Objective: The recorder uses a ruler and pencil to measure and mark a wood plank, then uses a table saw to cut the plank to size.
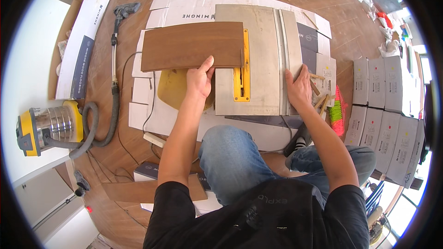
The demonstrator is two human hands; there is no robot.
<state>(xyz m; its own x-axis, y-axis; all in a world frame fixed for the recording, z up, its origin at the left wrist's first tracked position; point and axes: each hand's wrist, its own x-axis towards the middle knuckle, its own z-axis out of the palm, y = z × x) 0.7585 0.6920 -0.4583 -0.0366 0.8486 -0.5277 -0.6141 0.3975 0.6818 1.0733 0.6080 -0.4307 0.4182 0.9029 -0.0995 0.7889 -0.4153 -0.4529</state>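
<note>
My left hand grips the near edge of a brown wooden plank, thumb on top. The plank lies across the left side of a metal saw table, its right end over the yellow slotted insert and hiding part of it. My right hand rests on the table’s right edge, thumb and fingers apart. Under the plank shows a yellow saw body. Thin wood offcuts lie just right of my right hand.
Cardboard sheets lie under the saw. A vacuum with hose and floor nozzle stands left, near a long carton. Stacked boxes and a pink-green brush are at right. Cords and loose planks are below left.
</note>
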